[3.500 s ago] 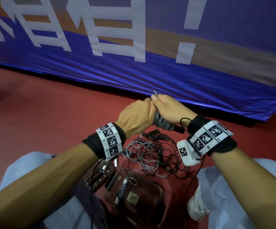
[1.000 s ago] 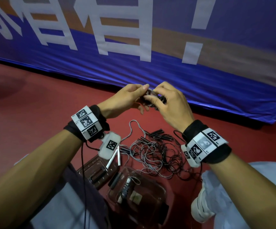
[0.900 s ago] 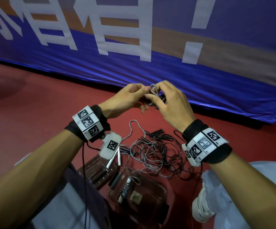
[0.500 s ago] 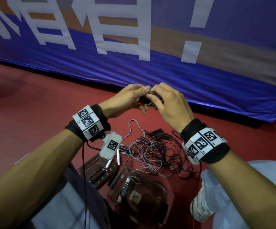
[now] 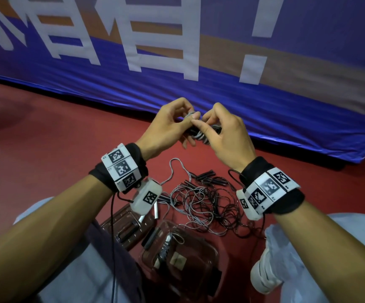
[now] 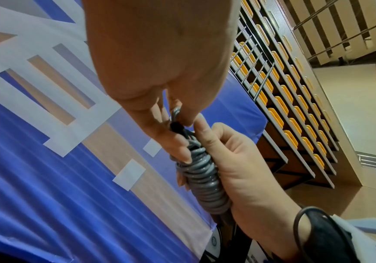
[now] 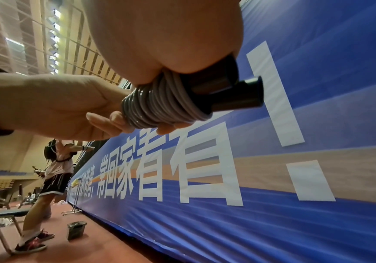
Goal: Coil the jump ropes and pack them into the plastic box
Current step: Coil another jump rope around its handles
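Observation:
A grey jump rope (image 5: 201, 134) is coiled tightly round its black handles (image 7: 234, 94) and held up in front of me. My right hand (image 5: 203, 125) grips the coil (image 6: 203, 178) with fingers wrapped round it. At the top of the coil, my left hand (image 5: 188, 119) pinches a short loop of the rope's end (image 6: 175, 113) between thumb and finger. Loose grey and black ropes (image 5: 203, 204) lie tangled on the red floor below. The clear plastic box (image 5: 207, 254) stands between my knees with one coiled rope (image 5: 164, 250) inside.
The box's lid (image 5: 131, 228) lies left of the box. A blue banner (image 5: 242, 101) runs along the floor just beyond my hands. My white shoe (image 5: 264, 278) is at the right. Far left, another person (image 7: 56, 170) stands by a chair (image 7: 0, 215) and a small box (image 7: 75, 229).
Since 3.5 s ago both hands have lifted the coil higher and away from the pile. In the last second they stay put; the fingers work the rope's end at the coil's top.

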{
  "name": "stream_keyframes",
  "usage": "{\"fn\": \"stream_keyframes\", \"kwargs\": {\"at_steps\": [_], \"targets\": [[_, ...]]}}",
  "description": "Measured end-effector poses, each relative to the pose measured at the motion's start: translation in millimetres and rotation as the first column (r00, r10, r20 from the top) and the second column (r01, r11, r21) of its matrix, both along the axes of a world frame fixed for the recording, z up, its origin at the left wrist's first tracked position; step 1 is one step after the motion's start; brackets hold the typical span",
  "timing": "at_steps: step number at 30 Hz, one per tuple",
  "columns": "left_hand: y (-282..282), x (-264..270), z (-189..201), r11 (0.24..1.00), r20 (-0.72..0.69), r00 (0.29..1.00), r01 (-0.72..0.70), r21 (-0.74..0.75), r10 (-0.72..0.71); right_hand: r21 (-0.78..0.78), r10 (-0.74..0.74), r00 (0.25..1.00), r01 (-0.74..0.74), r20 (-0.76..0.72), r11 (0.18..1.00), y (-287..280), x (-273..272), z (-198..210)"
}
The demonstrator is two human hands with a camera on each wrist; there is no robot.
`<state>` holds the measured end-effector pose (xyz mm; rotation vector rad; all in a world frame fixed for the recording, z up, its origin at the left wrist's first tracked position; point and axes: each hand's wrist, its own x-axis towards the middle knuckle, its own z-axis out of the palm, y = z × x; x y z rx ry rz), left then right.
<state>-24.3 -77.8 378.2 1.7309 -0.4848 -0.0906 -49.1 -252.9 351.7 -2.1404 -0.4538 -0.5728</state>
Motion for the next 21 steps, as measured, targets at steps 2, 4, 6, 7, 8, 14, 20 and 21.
{"fn": "stream_keyframes", "kwargs": {"at_steps": [2, 4, 6, 7, 8, 14, 20, 21], "targets": [[1, 0, 2, 0.999, 0.01, 0.999, -0.037, -0.023, 0.037, 0.09, 0.008, 0.999, -0.005, -0.039, 0.996, 2, 2, 0], [3, 0, 3, 0.996, -0.017, 0.999, -0.041, -0.073, 0.04, 0.195, 0.021, 0.998, -0.008, -0.065, 0.981, 4, 3, 1], [5, 1, 5, 0.991, -0.052, 0.999, -0.015, -0.13, 0.009, 0.289, 0.021, 0.996, 0.005, -0.084, 0.957, 4, 4, 3], [5, 1, 6, 0.989, -0.068, 0.998, -0.002, -0.15, -0.009, 0.323, 0.021, 0.995, 0.011, -0.094, 0.946, 3, 5, 4], [6, 1, 7, 0.987, -0.08, 0.996, 0.012, -0.161, -0.025, 0.343, 0.026, 0.994, 0.013, -0.107, 0.939, 1, 5, 5], [19, 7, 11, 0.977, -0.095, 0.976, 0.185, -0.102, -0.195, 0.434, 0.098, 0.98, -0.014, -0.172, 0.901, -4, 6, 4], [27, 10, 10, 0.956, -0.092, 0.953, 0.292, 0.014, -0.289, 0.594, 0.24, 0.907, 0.014, -0.345, 0.804, -5, 5, -1], [29, 11, 10, 0.955, -0.08, 0.954, 0.294, 0.043, -0.29, 0.623, 0.284, 0.88, 0.017, -0.38, 0.782, -5, 4, 0]]}}
